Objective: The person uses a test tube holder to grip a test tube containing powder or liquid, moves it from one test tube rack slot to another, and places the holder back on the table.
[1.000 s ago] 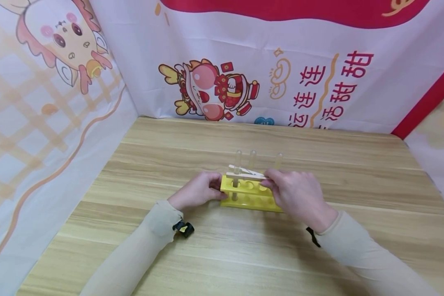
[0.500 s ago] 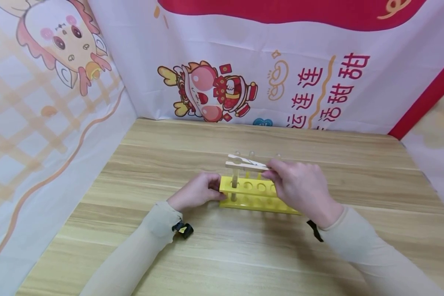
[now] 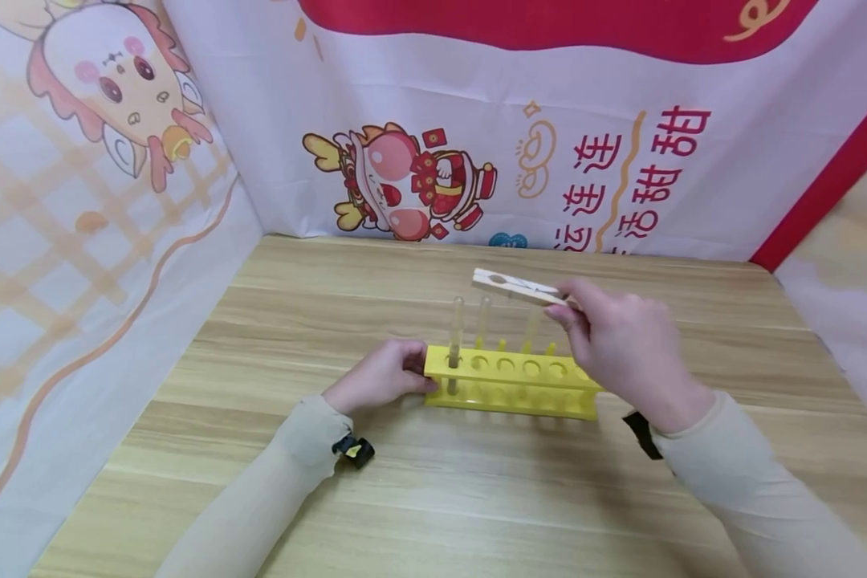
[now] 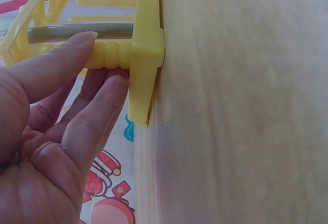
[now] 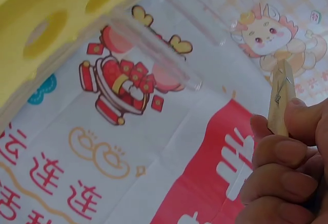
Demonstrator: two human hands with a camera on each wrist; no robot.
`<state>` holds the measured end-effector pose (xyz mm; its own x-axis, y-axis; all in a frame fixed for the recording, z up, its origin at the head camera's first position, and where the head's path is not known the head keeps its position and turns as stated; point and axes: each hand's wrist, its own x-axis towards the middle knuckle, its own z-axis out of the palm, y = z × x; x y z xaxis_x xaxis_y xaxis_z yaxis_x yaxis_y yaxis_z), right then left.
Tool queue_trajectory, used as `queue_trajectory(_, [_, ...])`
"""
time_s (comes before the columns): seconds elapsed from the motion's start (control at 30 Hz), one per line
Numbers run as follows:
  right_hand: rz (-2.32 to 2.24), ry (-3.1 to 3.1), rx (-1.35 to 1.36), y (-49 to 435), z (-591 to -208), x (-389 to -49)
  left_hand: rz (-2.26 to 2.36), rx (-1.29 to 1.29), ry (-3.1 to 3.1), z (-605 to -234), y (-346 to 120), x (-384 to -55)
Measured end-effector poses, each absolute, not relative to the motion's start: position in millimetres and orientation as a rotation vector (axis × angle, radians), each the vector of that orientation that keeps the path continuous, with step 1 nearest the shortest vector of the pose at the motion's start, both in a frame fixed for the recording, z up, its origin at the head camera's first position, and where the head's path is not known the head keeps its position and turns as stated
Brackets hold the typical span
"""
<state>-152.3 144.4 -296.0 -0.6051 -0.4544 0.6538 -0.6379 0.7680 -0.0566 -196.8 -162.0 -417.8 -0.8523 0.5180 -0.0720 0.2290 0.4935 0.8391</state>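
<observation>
A yellow test tube rack [image 3: 520, 408] stands on the table. My left hand [image 3: 379, 373] holds its left end, thumb and fingers around the end post [image 4: 110, 56]. In the rack's leftmost hole a glass test tube [image 3: 457, 321] stands upright, with grey-brown contents [image 4: 110, 31] in its lower part. Above and behind the rack, my right hand [image 3: 630, 349] pinches a wooden test tube clamp [image 3: 522, 289] by its near end. The clamp is apart from every tube, its far end pointing left. In the right wrist view the clamp [image 5: 281, 98] shows its wire spring.
Two clear test tubes [image 3: 484, 321] sit upside down on yellow pegs [image 3: 502, 345] along the rack's back. A wood-grain table [image 3: 419, 498] carries everything. Printed cloth [image 3: 405, 80] hangs behind and at the left.
The clamp was around the leftmost tube. My right hand has lifted it up off that tube and moved it right. My left hand stays on the rack's end.
</observation>
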Motion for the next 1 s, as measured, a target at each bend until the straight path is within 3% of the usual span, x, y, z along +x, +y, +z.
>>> queue_trajectory(0.57, [0.419, -2.575, 0.458, 216, -291, -167, 1.299, 0.604, 2.423, -418, -162, -197])
queue_trajectory(1.0, [0.436, -2.614, 0.270, 305, -329, -202, 1.293, 0.614, 2.434, -419, -161, -197])
